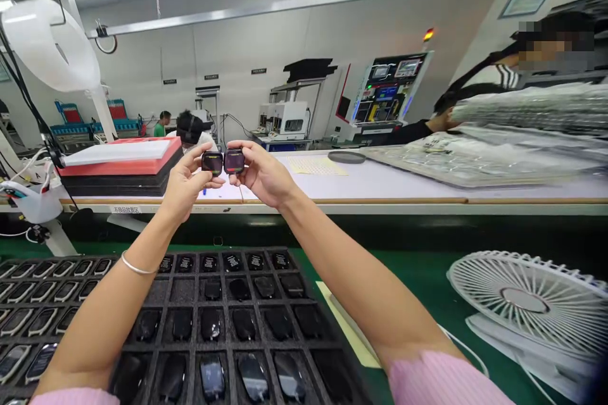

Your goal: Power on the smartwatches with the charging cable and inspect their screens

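Observation:
Both my arms are raised in front of me at eye level. My left hand pinches a small black squarish part with a glossy face. My right hand pinches a second, similar black part whose face shows a reddish sheen. The two parts are held side by side, almost touching. A thin silver bangle sits on my left wrist. Below my arms lies a black compartment tray holding several dark glossy parts.
A white desk fan lies face up at the right on the green mat. Stacked red, white and black trays rest on the far white bench. A co-worker's arm handles blister trays at the right. A white lamp hangs top left.

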Available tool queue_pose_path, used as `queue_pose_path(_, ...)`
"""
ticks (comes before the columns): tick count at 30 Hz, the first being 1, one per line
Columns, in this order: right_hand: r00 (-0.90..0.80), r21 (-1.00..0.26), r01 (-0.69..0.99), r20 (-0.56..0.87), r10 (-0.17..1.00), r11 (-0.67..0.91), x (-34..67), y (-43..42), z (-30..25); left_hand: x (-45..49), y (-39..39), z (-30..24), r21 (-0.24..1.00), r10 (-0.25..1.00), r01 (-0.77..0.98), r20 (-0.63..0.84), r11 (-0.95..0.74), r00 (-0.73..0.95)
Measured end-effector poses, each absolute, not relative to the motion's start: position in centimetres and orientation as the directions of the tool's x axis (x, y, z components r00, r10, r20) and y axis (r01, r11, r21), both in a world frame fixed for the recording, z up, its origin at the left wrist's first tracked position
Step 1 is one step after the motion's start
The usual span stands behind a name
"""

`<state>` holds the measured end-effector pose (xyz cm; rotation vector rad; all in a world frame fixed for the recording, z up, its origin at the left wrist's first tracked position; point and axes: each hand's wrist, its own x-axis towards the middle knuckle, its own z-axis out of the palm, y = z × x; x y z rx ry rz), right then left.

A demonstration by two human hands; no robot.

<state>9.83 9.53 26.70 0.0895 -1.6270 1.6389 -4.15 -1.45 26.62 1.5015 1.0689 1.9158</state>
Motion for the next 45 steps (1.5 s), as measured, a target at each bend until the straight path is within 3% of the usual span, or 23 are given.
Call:
queue_pose_path(6,-0.667,-0.781,-0.598,0.608,0.43,0.177,9.5,10.3,29.3,-4.5,0.3,28.2,0.724,0.667,0.183,0.687,-0.665,-0.29)
queue_pose_path(18,-0.671,-0.745,-0.597,0.668,0.323,0.298,10.4,9.9,29.6,-4.5,-0.2,28.7,0.673,0.624,0.244,0.739,-0.699,-0.252)
queue_pose_path(27,-0.683,-0.755,-0.566,0.654,0.325,0.331,11.3,8.7,28.9,-3.5,-1.4,27.6,0.68,0.617,0.213,0.729,-0.701,-0.296)
queue_pose_path(32,-0.722,-0.825,-0.515,0.564,0.401,0.232,12.5,7.0,24.4,-2.5,-3.6,23.7,0.781,0.729,0.125,0.619,-0.612,-0.293)
queue_pose_path(38,-0.787,-0.907,-0.421,0.364,0.498,-0.001,13.0,4.2,15.8,-2.3,-7.0,16.5,0.941,0.895,0.018,0.328,-0.339,-0.301)
queue_pose_path(45,-0.818,-0.909,-0.369,0.217,0.533,-0.196,12.4,2.8,10.6,-2.6,-8.4,12.6,0.984,0.922,-0.025,0.155,-0.175,-0.355)
